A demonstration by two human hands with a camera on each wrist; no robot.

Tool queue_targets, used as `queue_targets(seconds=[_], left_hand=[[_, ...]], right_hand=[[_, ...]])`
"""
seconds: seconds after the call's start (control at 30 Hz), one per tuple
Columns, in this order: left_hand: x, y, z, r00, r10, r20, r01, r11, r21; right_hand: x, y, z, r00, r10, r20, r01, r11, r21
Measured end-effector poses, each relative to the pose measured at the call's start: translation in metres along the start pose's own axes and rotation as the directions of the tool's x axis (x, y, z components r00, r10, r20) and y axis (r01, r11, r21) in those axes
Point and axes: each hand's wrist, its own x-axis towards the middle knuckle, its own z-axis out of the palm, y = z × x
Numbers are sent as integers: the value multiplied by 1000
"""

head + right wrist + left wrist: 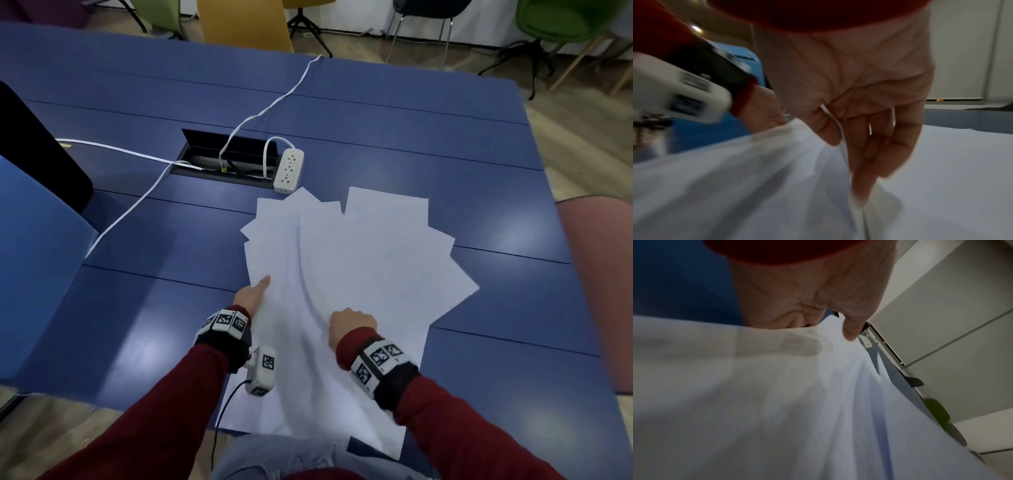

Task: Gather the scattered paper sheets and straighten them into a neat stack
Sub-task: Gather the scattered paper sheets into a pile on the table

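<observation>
Several white paper sheets (359, 260) lie fanned and overlapping on the blue table (137, 301), their near ends hanging over its front edge. My left hand (253, 294) holds the left side of the sheets (818, 402). Its thumb (851, 331) lies on top, and its fingers show as a shadow through the paper from below. My right hand (352, 323) grips the raised edge of the sheets (777, 186) in the middle of the fan, pinched between thumb (828, 129) and curled fingers (875, 154). A curved fold runs through the paper between the two hands.
A white power strip (289, 169) lies just beyond the fan, next to an open cable box (229, 157) set in the table, with white cords trailing left and back. A blue chair (34, 257) stands on the left and a pink chair (596, 274) on the right.
</observation>
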Motion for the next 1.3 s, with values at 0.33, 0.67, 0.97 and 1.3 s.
queue_targets(seconds=[0.33, 0.67, 0.97, 1.3], left_hand=[[-3, -11, 4, 998, 59, -5, -58, 996, 61], [-24, -5, 25, 954, 60, -294, -20, 990, 138], [-18, 1, 21, 968, 95, -234, 7, 917, 399], [-10, 4, 36, 974, 216, -65, -187, 933, 308]], right_hand=[[13, 91, 12, 869, 490, -67, -304, 635, 710], [25, 115, 36, 726, 684, 71, -525, 485, 699], [32, 111, 40, 607, 794, 20, -355, 248, 901], [45, 111, 34, 714, 690, 116, -268, 117, 956]])
